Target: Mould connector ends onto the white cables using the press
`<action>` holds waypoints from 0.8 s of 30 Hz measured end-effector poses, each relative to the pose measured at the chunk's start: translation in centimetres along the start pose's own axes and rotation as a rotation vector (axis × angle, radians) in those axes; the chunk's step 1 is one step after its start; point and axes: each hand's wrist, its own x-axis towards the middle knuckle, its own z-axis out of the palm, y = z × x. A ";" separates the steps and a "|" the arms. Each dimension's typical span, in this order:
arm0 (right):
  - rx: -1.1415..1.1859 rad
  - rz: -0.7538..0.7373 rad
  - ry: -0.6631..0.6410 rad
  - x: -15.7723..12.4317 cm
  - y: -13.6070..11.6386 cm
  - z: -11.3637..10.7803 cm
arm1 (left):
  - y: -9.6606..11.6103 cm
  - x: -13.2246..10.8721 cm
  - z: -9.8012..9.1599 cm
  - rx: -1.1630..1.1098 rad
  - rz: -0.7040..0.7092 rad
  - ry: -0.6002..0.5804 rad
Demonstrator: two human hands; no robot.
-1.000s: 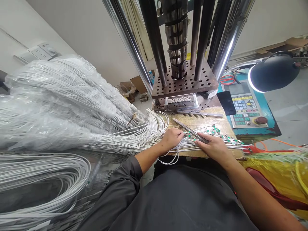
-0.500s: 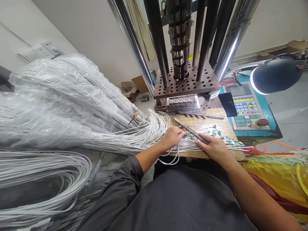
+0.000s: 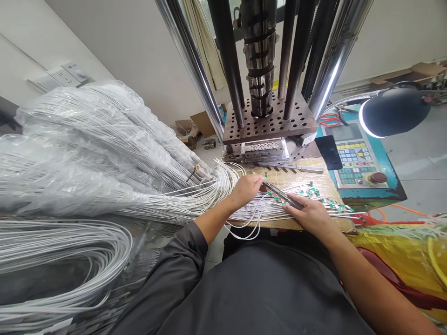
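Observation:
My right hand (image 3: 310, 215) is closed on the near end of a narrow metal bar (image 3: 281, 192), which slants up and left over the bench. At the bar's far end is my left hand (image 3: 247, 190), its fingertips pinched together on a thin white cable; the tip is mostly hidden. A small green piece (image 3: 266, 176) shows just above those fingertips. Under both hands lie many white cables (image 3: 240, 213) with green-marked connector ends (image 3: 310, 190). A second metal bar (image 3: 307, 169) with small side tabs rests farther back, in front of the press.
The press plate (image 3: 272, 128) on steel columns rises behind the bench, above a small mould (image 3: 263, 148). Plastic-wrapped cable bundles (image 3: 98, 125) fill the left. On the right are a control panel (image 3: 359, 158), a black lamp (image 3: 394, 111) and red-handled pliers (image 3: 330, 119).
My left hand has shifted up and slightly left, from beside the middle of the bar to its far end, which it now covers. My right hand stays on the bar, almost still.

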 end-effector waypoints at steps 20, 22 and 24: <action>-0.067 -0.012 0.000 0.0 0.2 0.2 | -2.7 -2.1 1.9 0.314 -0.071 -0.155; -0.064 -0.010 -0.005 0.0 0.3 0.2 | -2.7 -2.1 1.9 0.315 -0.065 -0.141; -0.064 -0.002 -0.013 0.0 0.3 0.2 | -2.5 -2.1 1.9 0.319 -0.059 -0.133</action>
